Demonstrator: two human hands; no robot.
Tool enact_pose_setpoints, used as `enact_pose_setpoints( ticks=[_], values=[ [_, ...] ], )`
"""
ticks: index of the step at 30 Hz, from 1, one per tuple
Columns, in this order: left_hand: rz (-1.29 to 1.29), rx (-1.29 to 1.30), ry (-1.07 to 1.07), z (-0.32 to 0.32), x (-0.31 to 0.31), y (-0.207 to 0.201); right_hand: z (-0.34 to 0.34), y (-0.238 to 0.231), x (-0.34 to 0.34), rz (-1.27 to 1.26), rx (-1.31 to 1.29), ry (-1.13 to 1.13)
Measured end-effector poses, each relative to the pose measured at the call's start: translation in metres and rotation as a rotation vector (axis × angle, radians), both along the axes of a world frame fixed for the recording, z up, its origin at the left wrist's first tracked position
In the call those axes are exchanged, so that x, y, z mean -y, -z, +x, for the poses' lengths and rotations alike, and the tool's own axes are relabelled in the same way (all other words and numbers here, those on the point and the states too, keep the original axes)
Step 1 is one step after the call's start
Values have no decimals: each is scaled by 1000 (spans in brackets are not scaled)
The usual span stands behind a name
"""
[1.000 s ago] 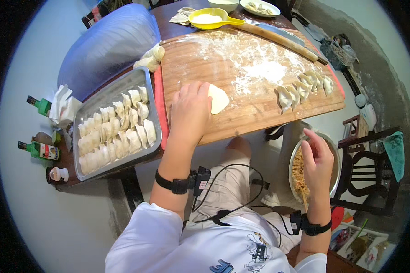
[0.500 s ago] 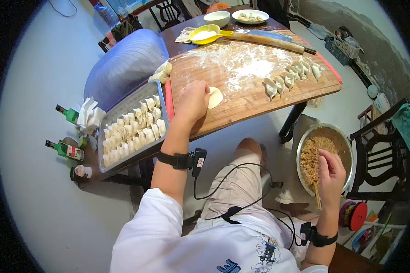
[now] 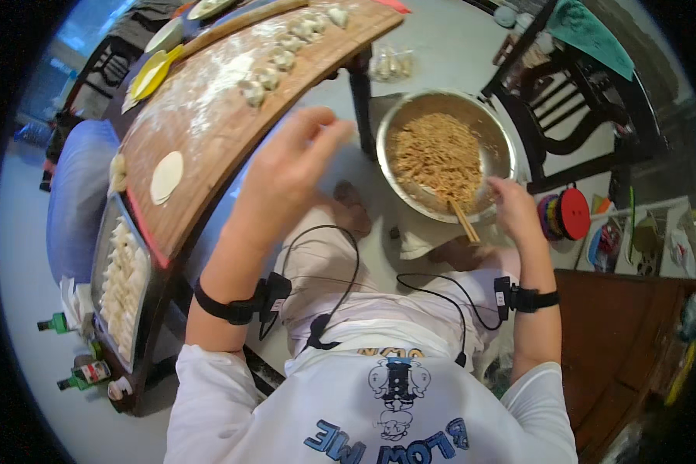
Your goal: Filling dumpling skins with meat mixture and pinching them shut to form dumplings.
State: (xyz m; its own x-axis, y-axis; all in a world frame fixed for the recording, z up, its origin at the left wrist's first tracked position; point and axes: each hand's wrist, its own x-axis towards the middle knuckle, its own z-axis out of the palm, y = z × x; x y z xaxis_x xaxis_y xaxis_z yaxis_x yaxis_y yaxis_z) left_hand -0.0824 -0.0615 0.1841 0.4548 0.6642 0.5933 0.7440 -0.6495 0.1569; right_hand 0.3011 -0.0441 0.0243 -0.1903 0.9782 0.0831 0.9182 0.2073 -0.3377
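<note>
White floor [image 3: 441, 31] shows under a dark table, and a brown wooden board [image 3: 201, 166] sits on top at 10 o'clock. White flour [image 3: 224, 81] is spread over the board. One flat, round piece of dough [image 3: 167, 178] lies on it between 9 and 10 o'clock, near the corner. Some folded dumplings [image 3: 284, 59] sit in a row by the board's edge, close to 11 o'clock. A rolling pin [image 3: 243, 23] lies near them, and a yellow scoop [image 3: 151, 75] is at 10 o'clock.

Between 8 and 9 o'clock there is a metal tray [image 3: 100, 267] full of more dumplings. Two green bottles [image 3: 85, 377] are just past it, at 8 o'clock.

Both hands are well apart. The left hand [image 3: 290, 158] is up in the air between the board and a big shiny bowl [image 3: 496, 143]. Its fingers are bent and loose, with nothing to be seen in them. The bowl is near 2 o'clock and has a crumbly brown mix [image 3: 437, 155] inside. Chopsticks [image 3: 462, 219] poke out over its bottom rim. The right hand [image 3: 516, 209] is at the bowl's own 4 o'clock, with bent fingers by the rim. I cannot tell if it touches the rim or holds anything. A dark chair [image 3: 572, 108] stands at 2 o'clock.
</note>
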Motion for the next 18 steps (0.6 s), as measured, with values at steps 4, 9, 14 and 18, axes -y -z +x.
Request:
enact_pose_setpoints(
  ticks=[4, 9, 14, 18],
  values=[
    [-80, -79, 227, 54, -14, 31, -5, 30, 31, -26, 81, -152],
    [-263, -131, 249, 90, -27, 84, -36, 39, 34, -59, -276, -175],
    [-217, -173, 273, 100, -38, 131, -15, 13, 13, -113, -577, 145],
    [-330, -433, 459, 110, -43, 131, 14, 2, 4, -128, -783, 181]
  ],
)
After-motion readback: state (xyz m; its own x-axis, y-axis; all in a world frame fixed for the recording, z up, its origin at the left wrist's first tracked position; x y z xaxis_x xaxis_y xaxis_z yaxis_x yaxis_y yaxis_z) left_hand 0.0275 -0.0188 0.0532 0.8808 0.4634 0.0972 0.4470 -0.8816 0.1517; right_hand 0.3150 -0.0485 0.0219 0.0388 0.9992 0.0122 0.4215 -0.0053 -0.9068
